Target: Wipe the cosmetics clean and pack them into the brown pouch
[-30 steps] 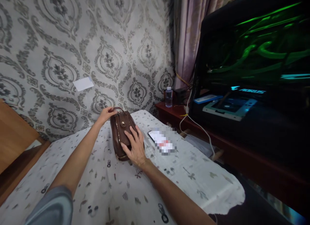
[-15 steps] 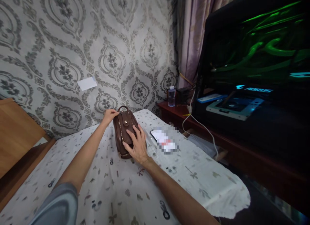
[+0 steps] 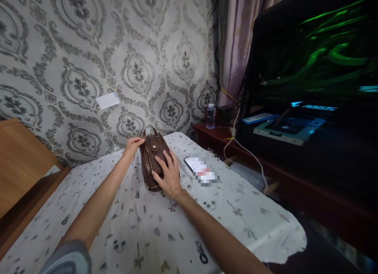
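A brown leather-look bag [image 3: 153,160] lies on the patterned cloth, its carry handle [image 3: 150,130] arched up at the far end. A round metal stud fastens its flap, and a zipper runs along its left side. My left hand [image 3: 132,149] is closed in a pinch at the bag's far left edge, by the zipper; whether a zipper pull sits between the fingertips is too small to make out. Across the bag's near right part rests my right hand [image 3: 170,175], fingers spread and pressing on the front. A phone [image 3: 201,168] with a lit, blurred-out screen lies to the right.
White printed cloth [image 3: 130,226] covers the surface under the bag. A clear bottle [image 3: 210,117] stands on the dark red desk [image 3: 203,130] behind. At right is a big dark screen or glass panel [image 3: 301,81], with a white cable [image 3: 248,156] hanging down. A wooden board [image 3: 26,160] is at left.
The view has shifted slightly. Both hands keep almost the same places on the bag, and the handle now looks a little more upright.
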The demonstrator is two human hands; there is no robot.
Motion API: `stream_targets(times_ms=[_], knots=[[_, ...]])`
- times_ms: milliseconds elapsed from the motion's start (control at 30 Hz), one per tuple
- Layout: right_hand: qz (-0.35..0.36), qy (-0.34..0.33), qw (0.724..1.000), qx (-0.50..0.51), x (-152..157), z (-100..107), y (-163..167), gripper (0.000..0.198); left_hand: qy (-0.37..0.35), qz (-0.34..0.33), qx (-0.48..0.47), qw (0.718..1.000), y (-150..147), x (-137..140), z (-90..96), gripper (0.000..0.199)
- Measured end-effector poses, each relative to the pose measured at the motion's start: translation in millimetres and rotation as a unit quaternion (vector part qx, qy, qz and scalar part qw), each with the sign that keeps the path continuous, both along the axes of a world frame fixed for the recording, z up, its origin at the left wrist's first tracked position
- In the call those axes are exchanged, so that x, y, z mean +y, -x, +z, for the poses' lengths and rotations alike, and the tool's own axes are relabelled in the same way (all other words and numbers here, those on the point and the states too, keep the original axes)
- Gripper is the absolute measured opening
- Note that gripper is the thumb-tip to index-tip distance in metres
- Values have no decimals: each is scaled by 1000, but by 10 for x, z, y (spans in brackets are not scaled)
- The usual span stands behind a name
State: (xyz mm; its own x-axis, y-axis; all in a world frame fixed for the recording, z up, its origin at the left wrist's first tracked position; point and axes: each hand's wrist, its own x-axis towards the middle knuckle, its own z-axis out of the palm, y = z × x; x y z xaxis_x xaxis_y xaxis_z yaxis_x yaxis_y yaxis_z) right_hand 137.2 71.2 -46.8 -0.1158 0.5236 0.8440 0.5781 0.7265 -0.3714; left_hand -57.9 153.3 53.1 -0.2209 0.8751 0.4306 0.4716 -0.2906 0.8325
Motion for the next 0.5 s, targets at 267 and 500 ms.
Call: stream_targets(times_ms=[267, 500], knots=[[-18, 0, 1000, 13, -19, -2, 23, 46, -97, 41, 133, 985, -305, -176, 247, 33], [8, 2, 1000, 20, 35, -45, 10, 59, -83, -41, 443, 892, -526, -312, 147, 29]])
